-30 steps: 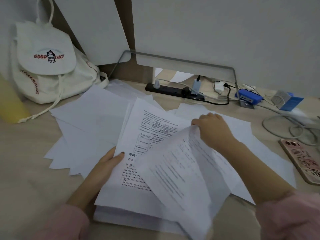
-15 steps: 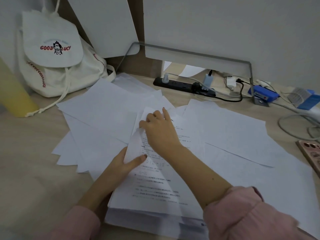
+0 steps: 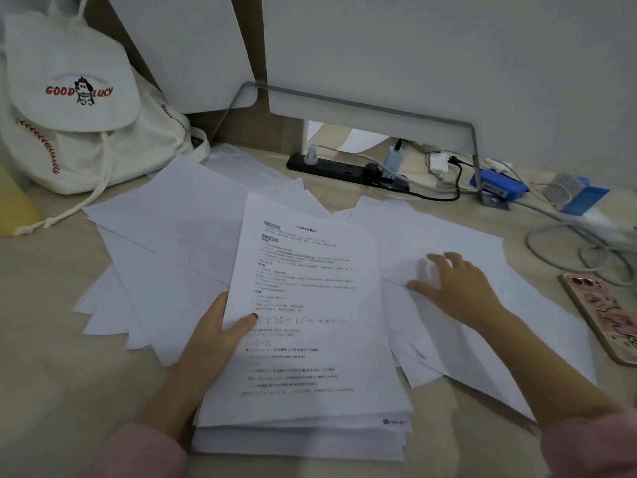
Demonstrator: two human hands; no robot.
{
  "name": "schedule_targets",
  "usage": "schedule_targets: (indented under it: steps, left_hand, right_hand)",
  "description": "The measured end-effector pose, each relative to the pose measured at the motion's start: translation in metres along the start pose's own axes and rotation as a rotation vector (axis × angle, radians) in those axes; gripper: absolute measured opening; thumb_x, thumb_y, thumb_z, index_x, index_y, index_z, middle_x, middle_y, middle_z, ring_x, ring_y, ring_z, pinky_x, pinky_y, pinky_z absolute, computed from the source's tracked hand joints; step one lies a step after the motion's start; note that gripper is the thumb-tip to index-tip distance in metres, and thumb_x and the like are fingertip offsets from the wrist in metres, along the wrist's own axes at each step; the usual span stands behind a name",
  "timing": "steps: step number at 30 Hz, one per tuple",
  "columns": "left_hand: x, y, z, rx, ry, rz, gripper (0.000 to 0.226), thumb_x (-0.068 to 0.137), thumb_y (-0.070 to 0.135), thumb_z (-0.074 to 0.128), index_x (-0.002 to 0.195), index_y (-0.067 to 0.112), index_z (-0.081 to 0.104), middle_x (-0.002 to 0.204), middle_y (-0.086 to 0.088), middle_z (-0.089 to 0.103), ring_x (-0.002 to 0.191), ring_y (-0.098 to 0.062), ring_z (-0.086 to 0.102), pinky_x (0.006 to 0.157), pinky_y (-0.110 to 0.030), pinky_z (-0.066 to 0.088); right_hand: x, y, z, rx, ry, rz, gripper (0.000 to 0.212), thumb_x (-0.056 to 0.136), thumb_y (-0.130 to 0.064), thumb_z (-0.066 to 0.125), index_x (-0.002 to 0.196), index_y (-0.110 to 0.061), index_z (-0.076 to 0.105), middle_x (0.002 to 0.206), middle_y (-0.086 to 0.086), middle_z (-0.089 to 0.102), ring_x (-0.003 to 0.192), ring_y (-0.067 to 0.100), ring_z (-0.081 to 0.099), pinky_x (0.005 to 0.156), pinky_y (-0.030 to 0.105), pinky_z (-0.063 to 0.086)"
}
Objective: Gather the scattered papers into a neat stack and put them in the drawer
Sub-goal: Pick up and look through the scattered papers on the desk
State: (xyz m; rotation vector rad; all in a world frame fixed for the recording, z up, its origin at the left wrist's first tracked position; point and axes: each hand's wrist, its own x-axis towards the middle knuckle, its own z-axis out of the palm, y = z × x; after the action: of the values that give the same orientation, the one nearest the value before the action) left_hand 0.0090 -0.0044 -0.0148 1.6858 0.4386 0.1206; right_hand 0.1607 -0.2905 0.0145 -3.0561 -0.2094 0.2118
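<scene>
A thick stack of papers [image 3: 310, 339] with a printed sheet on top lies in the middle of the desk. My left hand [image 3: 217, 332] grips the stack's left edge, thumb on the top sheet. Loose white sheets [image 3: 165, 257] fan out to the left of the stack, and more loose sheets [image 3: 448, 236] lie to its right. My right hand [image 3: 455, 288] rests flat, fingers spread, on the right-hand sheets, holding nothing. No drawer is in view.
A white drawstring bag [image 3: 76, 108] stands at the back left, beside a yellow object [image 3: 10, 201]. A black power strip [image 3: 344, 167] with plugs and cables, a blue stapler [image 3: 499, 184] and a small blue box [image 3: 572, 194] line the back. A phone [image 3: 606, 315] lies at the right.
My right hand laid a printed sheet on top of the stack, then moved right onto the loose sheets. My left hand kept its hold on the stack's left edge.
</scene>
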Motion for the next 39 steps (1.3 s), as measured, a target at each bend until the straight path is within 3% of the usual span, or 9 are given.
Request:
schedule_targets:
  steps: [3,6,10,14,20,26,29,33,39]
  left_hand:
    - [-0.002,0.000,0.004,0.012,0.050,0.022,0.024,0.091,0.008,0.052,0.112,0.019,0.049,0.097,0.018,0.057,0.087,0.003,0.054,0.066,-0.014,0.041]
    - [-0.002,0.000,0.006,0.017,0.100,0.022,0.024,0.091,0.007,0.052,0.113,0.018,0.048,0.095,0.015,0.056,0.083,0.002,0.053,0.065,-0.013,0.039]
    - [-0.003,-0.001,0.005,-0.022,0.138,-0.021,0.034,0.092,0.010,0.052,0.125,0.010,0.048,0.113,-0.001,0.056,0.102,-0.019,0.054,0.084,-0.029,0.040]
    - [-0.004,-0.003,0.004,-0.064,0.179,-0.017,0.039,0.093,0.013,0.051,0.131,0.010,0.045,0.118,-0.001,0.054,0.106,-0.018,0.051,0.090,-0.032,0.038]
    - [-0.004,-0.004,0.005,-0.059,0.195,-0.015,0.036,0.094,0.015,0.049,0.130,0.012,0.046,0.118,-0.001,0.054,0.105,-0.019,0.052,0.089,-0.033,0.039]
    - [-0.005,-0.002,0.007,-0.056,0.199,-0.014,0.036,0.094,0.016,0.048,0.130,0.011,0.045,0.115,-0.001,0.053,0.102,-0.020,0.051,0.086,-0.034,0.040]
    - [-0.006,0.000,0.008,-0.065,0.198,-0.013,0.036,0.094,0.016,0.048,0.129,0.011,0.045,0.113,-0.002,0.053,0.099,-0.020,0.052,0.084,-0.034,0.040]
    - [-0.006,0.000,0.006,-0.081,0.185,-0.010,0.035,0.094,0.017,0.048,0.129,0.013,0.045,0.114,-0.002,0.054,0.097,-0.020,0.052,0.083,-0.034,0.041]
    - [-0.008,-0.002,0.005,-0.112,0.144,0.017,0.027,0.095,0.017,0.047,0.121,0.022,0.047,0.104,0.011,0.058,0.094,-0.011,0.056,0.082,-0.027,0.043]
  right_hand:
    - [-0.011,0.022,0.007,0.039,-0.062,0.065,0.068,0.085,-0.060,0.047,0.136,-0.017,0.037,0.137,0.012,0.043,0.121,0.032,0.045,0.097,0.042,0.040]
    - [-0.015,0.024,0.011,-0.055,0.061,-0.003,0.059,0.088,-0.055,0.045,0.131,-0.015,0.041,0.122,0.011,0.056,0.107,0.030,0.056,0.081,0.035,0.045]
    - [-0.013,0.025,0.018,-0.199,0.170,-0.087,0.037,0.094,-0.033,0.044,0.125,-0.012,0.046,0.102,0.010,0.065,0.086,0.029,0.064,0.062,0.030,0.039]
    - [-0.012,0.033,0.019,-0.143,0.238,-0.068,0.034,0.094,-0.008,0.040,0.126,-0.011,0.050,0.106,0.012,0.066,0.088,0.033,0.064,0.063,0.030,0.038]
    - [-0.023,0.023,-0.006,0.230,0.396,0.097,0.030,0.098,-0.012,0.032,0.113,-0.007,0.057,0.075,0.010,0.055,0.068,0.029,0.049,0.058,0.030,0.033]
    - [-0.046,0.002,-0.050,0.642,0.542,-0.042,0.020,0.097,-0.014,0.038,0.099,-0.012,0.058,0.083,0.002,0.057,0.069,0.014,0.052,0.055,0.023,0.036]
    - [-0.061,-0.007,-0.071,0.994,0.495,-0.032,0.021,0.097,-0.017,0.039,0.091,-0.021,0.059,0.088,-0.002,0.064,0.076,0.012,0.058,0.064,0.026,0.043]
    - [-0.070,-0.006,-0.082,1.435,0.260,-0.037,0.023,0.095,-0.017,0.047,0.090,-0.031,0.064,0.093,-0.009,0.073,0.086,0.014,0.069,0.076,0.032,0.052]
    - [-0.065,-0.012,-0.052,1.400,0.066,0.084,0.024,0.093,-0.015,0.049,0.112,-0.018,0.064,0.111,0.004,0.070,0.096,0.023,0.068,0.089,0.042,0.052]
